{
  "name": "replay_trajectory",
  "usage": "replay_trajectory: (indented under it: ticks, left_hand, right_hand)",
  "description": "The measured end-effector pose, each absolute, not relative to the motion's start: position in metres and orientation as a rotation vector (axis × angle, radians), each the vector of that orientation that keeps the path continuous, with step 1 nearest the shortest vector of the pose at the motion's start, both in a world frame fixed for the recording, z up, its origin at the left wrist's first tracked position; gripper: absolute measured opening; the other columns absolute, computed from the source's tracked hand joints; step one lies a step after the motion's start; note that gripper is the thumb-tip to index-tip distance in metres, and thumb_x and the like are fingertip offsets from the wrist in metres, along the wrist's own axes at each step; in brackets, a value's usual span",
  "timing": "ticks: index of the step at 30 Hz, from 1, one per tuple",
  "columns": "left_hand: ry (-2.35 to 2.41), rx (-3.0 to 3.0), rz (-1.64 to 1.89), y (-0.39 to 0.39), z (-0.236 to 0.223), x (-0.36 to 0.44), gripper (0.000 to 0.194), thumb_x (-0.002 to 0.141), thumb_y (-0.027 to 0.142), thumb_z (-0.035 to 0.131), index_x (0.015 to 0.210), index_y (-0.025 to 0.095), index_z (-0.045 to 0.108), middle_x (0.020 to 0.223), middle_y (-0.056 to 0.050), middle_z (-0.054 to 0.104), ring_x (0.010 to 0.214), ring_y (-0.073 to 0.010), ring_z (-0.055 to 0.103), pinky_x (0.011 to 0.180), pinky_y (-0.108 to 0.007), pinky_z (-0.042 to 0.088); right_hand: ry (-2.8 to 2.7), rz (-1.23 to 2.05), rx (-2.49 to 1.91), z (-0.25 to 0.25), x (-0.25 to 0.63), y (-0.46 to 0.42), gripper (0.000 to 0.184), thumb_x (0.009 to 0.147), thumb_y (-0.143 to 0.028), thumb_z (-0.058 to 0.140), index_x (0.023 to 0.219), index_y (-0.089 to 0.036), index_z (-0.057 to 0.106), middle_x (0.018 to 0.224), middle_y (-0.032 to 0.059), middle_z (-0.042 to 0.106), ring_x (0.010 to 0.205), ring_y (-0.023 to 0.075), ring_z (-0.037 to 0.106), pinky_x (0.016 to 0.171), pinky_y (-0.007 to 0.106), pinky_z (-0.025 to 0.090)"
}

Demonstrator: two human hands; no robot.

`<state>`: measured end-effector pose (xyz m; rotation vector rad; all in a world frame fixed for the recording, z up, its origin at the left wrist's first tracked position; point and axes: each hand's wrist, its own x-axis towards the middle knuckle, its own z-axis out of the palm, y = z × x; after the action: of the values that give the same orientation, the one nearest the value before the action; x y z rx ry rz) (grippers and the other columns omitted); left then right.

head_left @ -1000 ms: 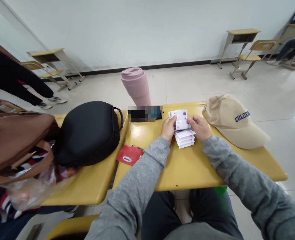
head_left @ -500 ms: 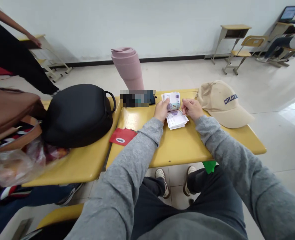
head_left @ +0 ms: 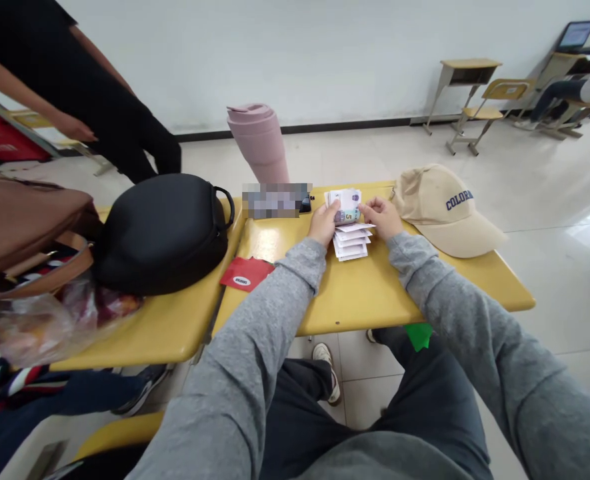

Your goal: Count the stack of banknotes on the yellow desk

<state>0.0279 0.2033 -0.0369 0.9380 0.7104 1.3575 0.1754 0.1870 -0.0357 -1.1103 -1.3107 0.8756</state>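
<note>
A wad of banknotes (head_left: 347, 203), the top one marked with a 5, is gripped at its left side by my left hand (head_left: 323, 223), thumb on top. The lower parts of the notes (head_left: 351, 247) fan out in layers toward me, above the yellow desk (head_left: 365, 300). At the wad's right edge, my right hand (head_left: 382, 215) is closed with thumb and forefinger pinched at the top note's edge. Its other fingers are curled in.
A beige cap (head_left: 439, 213) lies on the right. Behind are a phone (head_left: 305, 203) and a pink tumbler (head_left: 259, 140). To the left lie a red packet (head_left: 247, 273), a black case (head_left: 162, 233) and a brown bag (head_left: 29, 220). A person in black (head_left: 99, 100) stands beyond.
My right fingers have come in to the wad's edge, and the lower notes now show more separate layers. The person in black has moved right.
</note>
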Motion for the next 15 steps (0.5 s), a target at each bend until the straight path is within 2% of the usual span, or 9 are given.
replay_trajectory:
  ticks: [10,15]
  left_hand:
    - [0.754,0.957,1.354,0.203,-0.038,0.023,0.035,0.068,0.037,0.070,0.092,0.012,0.065,0.086,-0.008,0.071,0.082,-0.0207,0.067,0.086,-0.038,0.048]
    - [0.752,0.971,1.343,0.203,-0.039,0.021,0.036,0.066,0.033,0.072,0.094,0.011,0.065,0.089,-0.010,0.071,0.086,-0.0227,0.067,0.087,-0.040,0.048]
  right_hand:
    - [-1.329,0.878,-1.141,-0.039,0.164,0.194,0.036,0.062,-0.047,0.069,0.065,-0.021,0.044,0.051,-0.0058,0.048,0.048,0.0099,0.043,0.048,0.024,0.033]
    - [-1.321,0.893,-1.122,-0.039,0.162,0.195,0.038,0.064,-0.049,0.068,0.064,-0.021,0.042,0.050,-0.0058,0.048,0.048,0.0100,0.043,0.047,0.024,0.033]
